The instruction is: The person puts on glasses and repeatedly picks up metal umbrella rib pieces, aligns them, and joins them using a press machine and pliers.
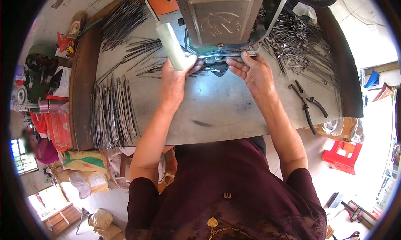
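Risk, as judged: fingertips sit close to the lower edge of the machine (223, 18); a knock against the pale handle (170, 44), or a slipping pinch, could skew the thin strip (221, 54) or nip skin. Strip lies crosswise at that edge, spanning the gap between the fingers. Left hand (171, 79) appears closed narrowly on one end (contact partly hidden); right hand (255, 73) pinches the other, lower fingers loosely curled.

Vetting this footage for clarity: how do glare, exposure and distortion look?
Head view: bluish-white glare near the middle of the tabletop; head view: floor at right washed out; head view: tabletop's near edge bent by the fisheye, picture corners black; head view: right hand reasonably sharp.
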### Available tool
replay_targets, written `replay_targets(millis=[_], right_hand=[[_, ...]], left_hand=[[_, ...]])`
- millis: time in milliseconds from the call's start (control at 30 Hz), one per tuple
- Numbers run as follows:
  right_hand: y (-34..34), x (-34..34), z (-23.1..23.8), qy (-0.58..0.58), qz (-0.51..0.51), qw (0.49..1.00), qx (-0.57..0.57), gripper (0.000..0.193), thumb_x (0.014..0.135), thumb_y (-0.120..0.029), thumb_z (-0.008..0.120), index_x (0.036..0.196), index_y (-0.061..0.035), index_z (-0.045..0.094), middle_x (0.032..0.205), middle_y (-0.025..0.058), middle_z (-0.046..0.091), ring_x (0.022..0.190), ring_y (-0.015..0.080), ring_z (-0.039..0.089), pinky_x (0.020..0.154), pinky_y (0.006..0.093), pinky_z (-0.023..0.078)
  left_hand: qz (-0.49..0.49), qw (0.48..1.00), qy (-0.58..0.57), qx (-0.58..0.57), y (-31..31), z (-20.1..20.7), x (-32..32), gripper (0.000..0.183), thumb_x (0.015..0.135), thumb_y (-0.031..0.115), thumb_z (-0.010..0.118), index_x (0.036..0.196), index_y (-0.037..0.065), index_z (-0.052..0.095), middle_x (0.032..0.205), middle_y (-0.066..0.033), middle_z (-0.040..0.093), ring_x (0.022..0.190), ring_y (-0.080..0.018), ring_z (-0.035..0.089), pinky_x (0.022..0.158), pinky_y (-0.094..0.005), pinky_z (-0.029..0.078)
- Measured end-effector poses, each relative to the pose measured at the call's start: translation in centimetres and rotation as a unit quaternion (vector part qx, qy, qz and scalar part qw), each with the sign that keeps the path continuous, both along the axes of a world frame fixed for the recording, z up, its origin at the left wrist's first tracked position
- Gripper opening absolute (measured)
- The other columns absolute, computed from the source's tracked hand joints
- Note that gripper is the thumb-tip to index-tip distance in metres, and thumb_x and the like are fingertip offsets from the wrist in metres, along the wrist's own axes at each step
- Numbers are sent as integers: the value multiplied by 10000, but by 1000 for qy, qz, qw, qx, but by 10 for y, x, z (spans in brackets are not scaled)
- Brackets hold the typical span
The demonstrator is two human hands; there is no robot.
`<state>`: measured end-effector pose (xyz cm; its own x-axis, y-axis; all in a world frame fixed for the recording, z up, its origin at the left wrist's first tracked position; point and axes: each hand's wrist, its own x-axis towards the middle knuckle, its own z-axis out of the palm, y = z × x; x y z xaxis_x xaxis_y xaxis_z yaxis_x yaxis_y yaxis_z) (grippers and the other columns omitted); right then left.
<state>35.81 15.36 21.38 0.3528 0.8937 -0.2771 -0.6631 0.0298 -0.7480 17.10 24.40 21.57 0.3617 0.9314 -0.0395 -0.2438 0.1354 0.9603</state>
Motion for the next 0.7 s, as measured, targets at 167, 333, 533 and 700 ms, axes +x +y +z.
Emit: replay_targets(millis=[167,333,533,700], right_hand=[[-1,-12,-9,37,-30,998,43,213,986,-104,487,1148,28,448,1133,175,595,1043,325,640,905,412,537],[2,-14,-13,56,-75,994,51,167,989,-100,482,1102,22,475,1107,181,612,1060,333,632,923,427,526],[-3,-19,-19,39,-68,996,51,178,988,-131,494,1088,16,488,1068,194,625,1003,324,657,878,412,553],[5,16,1,23,31,999,-13,227,987,-189,501,1116,-3,519,1044,199,645,947,301,678,785,382,590]], left_hand=[[3,998,-62,-1,-4,3,10,139,886,33,632,935,3,506,879,-119,640,801,-206,693,716,-272,568],[14,997,-68,25,-5,2,16,124,887,22,621,929,0,506,868,-131,647,779,-208,696,709,-271,569],[-2,998,-51,-46,0,1,12,125,878,0,615,929,-16,501,872,-173,662,766,-237,701,684,-282,585],[-49,998,-21,-20,16,6,14,168,859,-17,627,952,-25,487,883,-181,658,757,-266,704,659,-303,606]])
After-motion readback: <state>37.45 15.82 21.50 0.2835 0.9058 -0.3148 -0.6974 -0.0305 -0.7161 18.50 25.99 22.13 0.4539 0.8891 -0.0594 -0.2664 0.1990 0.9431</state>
